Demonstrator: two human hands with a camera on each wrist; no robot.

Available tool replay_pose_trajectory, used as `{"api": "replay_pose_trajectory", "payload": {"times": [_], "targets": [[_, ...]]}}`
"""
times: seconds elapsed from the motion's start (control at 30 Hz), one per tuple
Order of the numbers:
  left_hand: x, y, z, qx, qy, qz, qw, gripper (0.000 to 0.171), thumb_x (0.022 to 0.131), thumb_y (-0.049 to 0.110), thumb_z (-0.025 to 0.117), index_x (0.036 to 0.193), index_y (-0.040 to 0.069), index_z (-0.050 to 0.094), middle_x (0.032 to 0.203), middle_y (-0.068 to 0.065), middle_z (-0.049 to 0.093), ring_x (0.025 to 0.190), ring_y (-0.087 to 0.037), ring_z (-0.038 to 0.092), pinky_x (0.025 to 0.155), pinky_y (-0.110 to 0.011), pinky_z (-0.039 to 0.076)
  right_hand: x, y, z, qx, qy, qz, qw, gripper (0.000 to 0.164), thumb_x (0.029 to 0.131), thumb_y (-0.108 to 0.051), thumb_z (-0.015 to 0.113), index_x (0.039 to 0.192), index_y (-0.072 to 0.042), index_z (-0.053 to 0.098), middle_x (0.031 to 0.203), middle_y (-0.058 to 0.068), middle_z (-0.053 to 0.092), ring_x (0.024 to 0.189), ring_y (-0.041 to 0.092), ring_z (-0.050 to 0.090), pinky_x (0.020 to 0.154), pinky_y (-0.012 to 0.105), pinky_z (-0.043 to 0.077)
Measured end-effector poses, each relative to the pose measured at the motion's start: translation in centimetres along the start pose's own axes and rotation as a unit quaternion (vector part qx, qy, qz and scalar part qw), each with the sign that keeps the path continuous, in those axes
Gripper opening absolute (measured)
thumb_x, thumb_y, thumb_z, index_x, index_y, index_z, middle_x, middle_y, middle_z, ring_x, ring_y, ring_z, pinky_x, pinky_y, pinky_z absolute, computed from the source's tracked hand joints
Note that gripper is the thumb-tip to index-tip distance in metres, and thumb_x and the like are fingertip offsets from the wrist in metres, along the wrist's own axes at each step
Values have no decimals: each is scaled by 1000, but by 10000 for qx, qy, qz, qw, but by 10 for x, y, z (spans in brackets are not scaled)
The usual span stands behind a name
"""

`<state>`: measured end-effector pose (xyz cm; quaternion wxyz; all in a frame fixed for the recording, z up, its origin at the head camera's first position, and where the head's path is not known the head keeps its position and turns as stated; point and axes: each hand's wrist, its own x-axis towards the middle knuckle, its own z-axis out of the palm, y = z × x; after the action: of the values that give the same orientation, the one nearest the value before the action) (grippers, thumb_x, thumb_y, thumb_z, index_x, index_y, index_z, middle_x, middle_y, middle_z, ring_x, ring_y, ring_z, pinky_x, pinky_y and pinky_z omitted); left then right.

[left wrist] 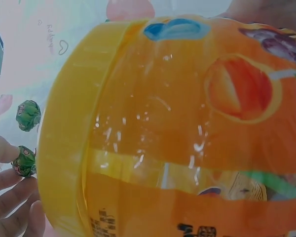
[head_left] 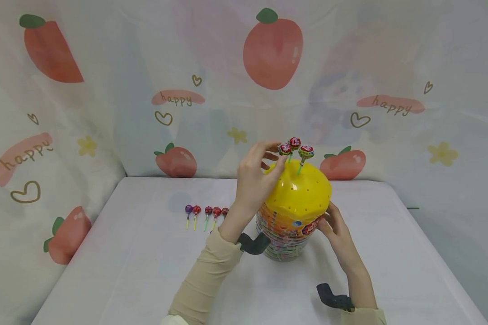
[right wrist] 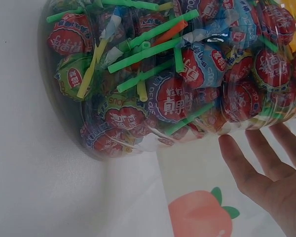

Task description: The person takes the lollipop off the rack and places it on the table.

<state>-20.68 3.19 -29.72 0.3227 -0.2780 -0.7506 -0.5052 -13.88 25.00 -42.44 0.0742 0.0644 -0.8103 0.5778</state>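
A clear jar (head_left: 282, 250) packed with wrapped lollipops stands upright on the table under a yellow lid (head_left: 301, 194) dotted with small holes. Two lollipops, one at the back (head_left: 294, 143) and one at the right (head_left: 306, 152), stand up from the lid's top. My left hand (head_left: 258, 174) pinches another lollipop (head_left: 284, 149) by its wrapped head between thumb and fingers; its lower stick is hidden. Against the jar's right side rests my right hand (head_left: 337, 234). In the right wrist view its spread, nearly straight fingers (right wrist: 237, 158) touch the clear wall.
Several lollipops (head_left: 196, 211) lie in a row on the white table (head_left: 126, 253), left of the jar, partly hidden by my left forearm. Behind the table hangs a fruit-printed cloth (head_left: 211, 54). Dark wrist mounts (head_left: 254, 243) stick out near both hands.
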Motion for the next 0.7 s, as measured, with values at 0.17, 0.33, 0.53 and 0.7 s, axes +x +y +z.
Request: {"api": "replay_pose_trajectory", "payload": {"times": [0.17,0.33,0.53,0.7], "targets": [[2,1,2,28,-62,16,10000,29,91,16,65,117,6,61,107,-8,65,89,-17,67,71,-18,53,-1,-2,0,29,5,9,10000,58,102,-24,44,153,-20,18,155,13,26,131,17,36,105,72,28],[2,0,4,-41,-46,33,10000,29,90,15,65,117,5,61,107,-9,65,87,-17,68,71,-18,53,-1,-3,1,0,9,-37,10000,57,102,-23,44,153,-20,19,155,13,26,133,23,35,104,72,28],[2,0,5,-90,-4,48,9999,28,91,15,65,117,6,61,106,-9,64,86,-16,68,70,-18,53,-2,-3,1,-10,68,-62,10000,56,102,-22,43,153,-19,21,153,13,30,121,0,39,104,70,31],[2,0,6,-100,76,84,9999,28,90,15,65,116,6,61,106,-9,64,85,-17,67,69,-19,53,-2,-4,1,13,63,-85,9999,55,102,-21,43,153,-19,21,152,13,31,120,-1,40,104,70,31]]}}
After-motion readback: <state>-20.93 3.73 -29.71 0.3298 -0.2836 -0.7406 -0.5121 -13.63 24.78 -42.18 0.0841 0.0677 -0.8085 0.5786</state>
